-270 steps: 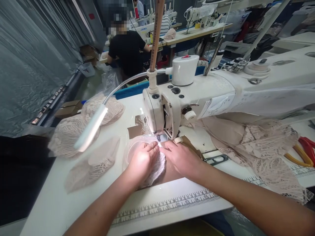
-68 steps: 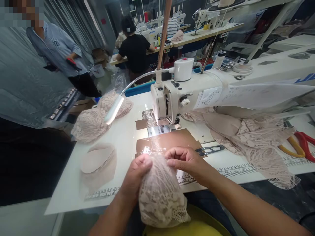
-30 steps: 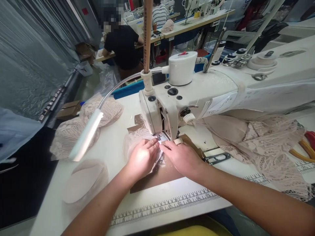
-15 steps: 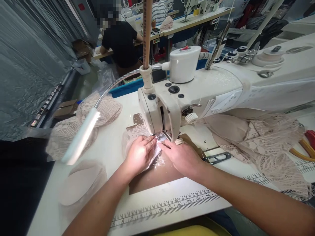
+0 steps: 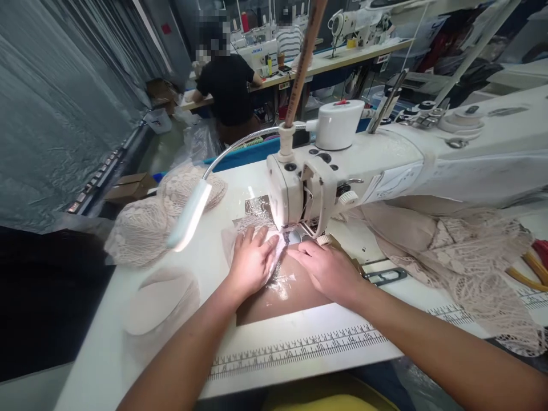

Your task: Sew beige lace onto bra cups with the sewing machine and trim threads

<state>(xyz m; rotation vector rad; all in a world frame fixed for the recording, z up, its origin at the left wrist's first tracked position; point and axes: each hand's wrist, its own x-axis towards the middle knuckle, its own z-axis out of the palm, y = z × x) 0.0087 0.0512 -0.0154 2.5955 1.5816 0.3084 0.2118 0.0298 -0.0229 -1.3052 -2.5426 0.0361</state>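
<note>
Beneath the head of a white sewing machine point(image 5: 295, 188), pale lace fabric point(image 5: 277, 260) lies on a brown plate point(image 5: 265, 308). My left hand point(image 5: 252, 260) rests on the fabric left of the needle area, its fingers spread and pressing it flat. Just right of the presser foot, my right hand point(image 5: 323, 265) has its fingers bent together near the fabric's edge; whether anything is between them is hidden. Thread snips point(image 5: 387, 276) lie beside my right wrist.
A lit lamp point(image 5: 190, 216) on a bendy neck hangs at the left. Lace cups point(image 5: 137, 231) and a smooth cup piece point(image 5: 156, 305) lie left. More lace fabric point(image 5: 466, 257) is at the right. A ruler strip point(image 5: 299, 351) runs along the front edge. People sit beyond.
The view has shifted, so the machine appears further right. My left hand's fingers have opened out over the fabric, which has turned slightly. My right hand has moved slightly off the fabric.
</note>
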